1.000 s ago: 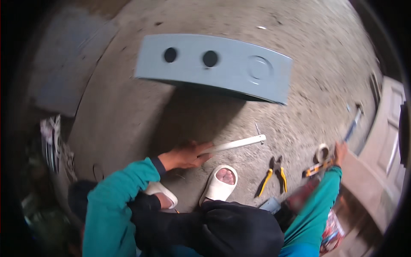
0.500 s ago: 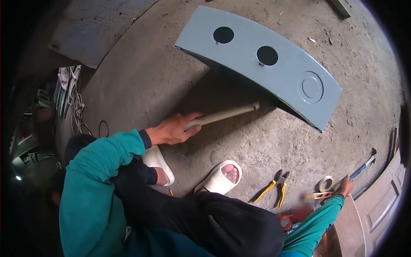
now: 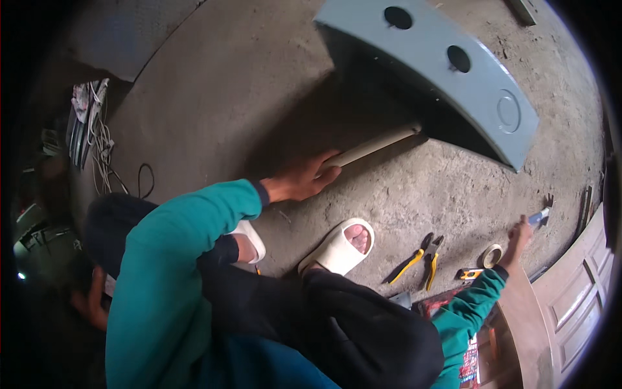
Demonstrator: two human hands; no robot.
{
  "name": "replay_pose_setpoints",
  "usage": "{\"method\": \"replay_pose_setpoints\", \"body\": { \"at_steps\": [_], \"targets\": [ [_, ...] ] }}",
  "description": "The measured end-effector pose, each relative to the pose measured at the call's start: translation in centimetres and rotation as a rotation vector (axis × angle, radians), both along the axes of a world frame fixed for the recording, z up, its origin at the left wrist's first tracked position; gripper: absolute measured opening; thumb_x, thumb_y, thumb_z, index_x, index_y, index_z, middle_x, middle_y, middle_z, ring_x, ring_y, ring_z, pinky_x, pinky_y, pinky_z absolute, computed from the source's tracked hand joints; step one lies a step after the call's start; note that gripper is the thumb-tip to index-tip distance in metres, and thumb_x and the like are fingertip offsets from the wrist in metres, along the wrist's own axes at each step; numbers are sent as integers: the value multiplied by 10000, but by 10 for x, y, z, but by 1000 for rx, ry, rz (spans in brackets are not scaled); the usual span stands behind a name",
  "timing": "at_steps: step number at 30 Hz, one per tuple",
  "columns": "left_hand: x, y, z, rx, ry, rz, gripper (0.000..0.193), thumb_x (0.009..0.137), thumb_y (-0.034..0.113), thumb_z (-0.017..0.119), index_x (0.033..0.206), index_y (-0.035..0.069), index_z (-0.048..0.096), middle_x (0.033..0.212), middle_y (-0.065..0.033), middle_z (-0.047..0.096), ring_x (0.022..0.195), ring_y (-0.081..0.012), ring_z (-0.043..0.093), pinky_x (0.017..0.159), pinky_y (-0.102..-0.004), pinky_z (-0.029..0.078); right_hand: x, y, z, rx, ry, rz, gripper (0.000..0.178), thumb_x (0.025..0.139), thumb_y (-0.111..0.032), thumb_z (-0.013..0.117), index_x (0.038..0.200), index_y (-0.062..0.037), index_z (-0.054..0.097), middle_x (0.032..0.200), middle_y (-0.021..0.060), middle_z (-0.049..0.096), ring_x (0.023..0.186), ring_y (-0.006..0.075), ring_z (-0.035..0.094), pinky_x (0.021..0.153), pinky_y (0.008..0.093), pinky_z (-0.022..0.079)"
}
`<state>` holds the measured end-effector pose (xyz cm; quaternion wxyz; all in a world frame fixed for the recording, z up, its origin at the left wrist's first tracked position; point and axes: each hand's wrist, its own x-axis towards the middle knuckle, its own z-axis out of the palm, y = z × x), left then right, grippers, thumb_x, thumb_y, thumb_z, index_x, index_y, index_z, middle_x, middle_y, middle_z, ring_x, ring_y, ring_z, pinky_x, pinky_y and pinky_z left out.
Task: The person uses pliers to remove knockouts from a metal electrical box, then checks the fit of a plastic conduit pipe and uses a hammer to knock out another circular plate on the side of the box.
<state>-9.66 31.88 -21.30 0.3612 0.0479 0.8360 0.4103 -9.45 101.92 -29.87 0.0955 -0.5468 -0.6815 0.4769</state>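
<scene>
Head view: A grey metal box (image 3: pixel 424 48) with round holes is set on a rough concrete floor and is taken as the landmark. On its near side, a white bar (image 3: pixel 376 146) is gripped between the thumb and fingers of the left hand (image 3: pixel 304 178). The bar's far end is seen at the box's lower edge, closer than half a second ago; whether they touch cannot be told. To the near right of the box, a blue-handled tool (image 3: pixel 536 218) is grasped in the right hand (image 3: pixel 520 236), the two hands being held well apart. The tool now appears nearer the box than before; whether it is fully lifted cannot be told. Below the box's right end, yellow-handled pliers (image 3: pixel 430 251), a tape roll (image 3: pixel 486 254) and a small orange level (image 3: pixel 468 273) are left untouched on the floor. The change is judged to mean that the tool is being brought into the work, with both hands occupied and the box touched by neither.
</scene>
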Motion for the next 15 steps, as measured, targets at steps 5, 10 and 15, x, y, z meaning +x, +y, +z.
{"method": "replay_pose_setpoints", "body": {
  "at_steps": [5,10,15],
  "targets": [
    [29,6,-30,119,190,94,519,989,413,537,1326,20,506,1047,-232,659,965,-347,657,852,-421,504,10,-213,34,356,-392,816,663,836,-333,798,1309,46,527,1045,185,664,969,232,649,849,316,500],
    [36,26,-38,208,204,265,490,980,378,547,1317,23,521,1090,-250,653,1002,-367,649,884,-427,501,-39,-268,151,202,688,914,887,785,-203,824,1487,-1,321,1488,210,389,1370,308,404,1122,468,317],
    [40,32,-51,274,298,327,496,982,362,572,1315,-2,512,1003,-162,674,906,-252,655,828,-371,512,-109,-324,239,840,883,1315,865,746,-307,848,1446,-34,421,1500,188,405,1381,330,404,1099,517,359]
  ]
}}
